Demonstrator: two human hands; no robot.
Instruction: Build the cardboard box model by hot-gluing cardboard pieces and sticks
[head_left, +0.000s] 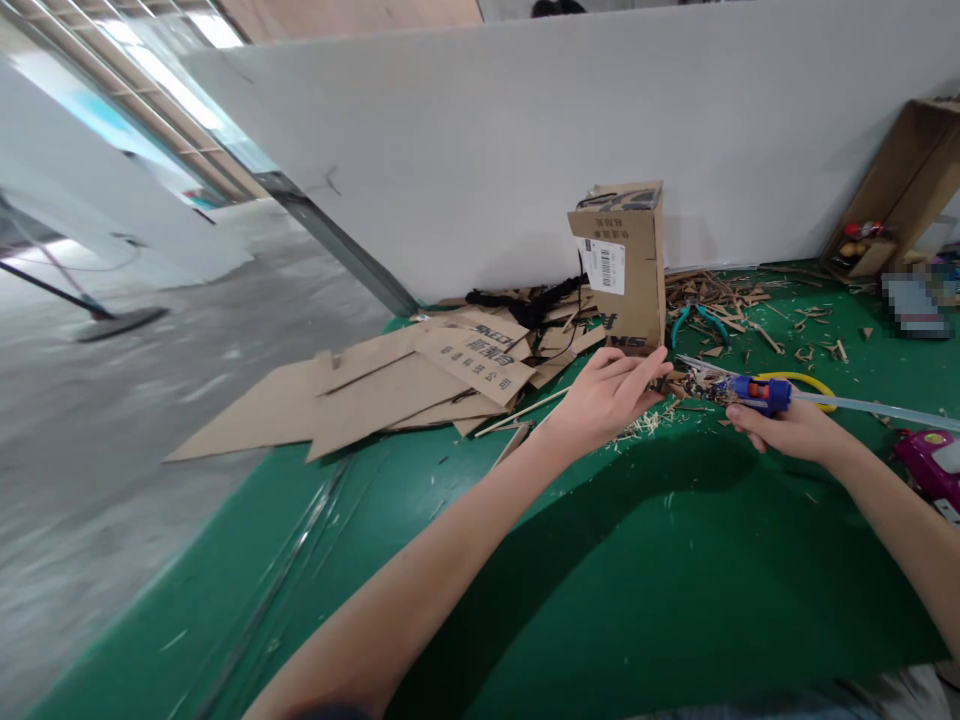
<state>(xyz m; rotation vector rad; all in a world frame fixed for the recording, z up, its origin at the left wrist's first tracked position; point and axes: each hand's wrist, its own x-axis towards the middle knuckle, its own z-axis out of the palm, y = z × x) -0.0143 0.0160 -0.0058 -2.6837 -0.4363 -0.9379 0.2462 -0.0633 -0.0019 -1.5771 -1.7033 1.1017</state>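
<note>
My right hand (787, 428) is wrapped around a blue glue gun (763, 394), whose nozzle points left. A long translucent glue stick (877, 405) runs out of its back end. Just left of the nozzle, my left hand (606, 398) has its fingers bent together over the scraps. Small brown bits (675, 384) show at its fingertips, but what it grips is hidden. Behind it stands an upright cardboard box (626, 275) with a white label. Teal-handled pliers (701, 318) lie behind the glue gun, and a yellow loop-shaped handle (814, 381) shows beyond it.
Flat cardboard pieces (420, 385) are piled at the left over the edge of the green table (600, 600). Black fabric (529, 303) lies against the white partition (510, 150). Cardboard shreds (712, 290) litter the back. A magenta device (930, 465) and an open cardboard box (889, 180) are at right.
</note>
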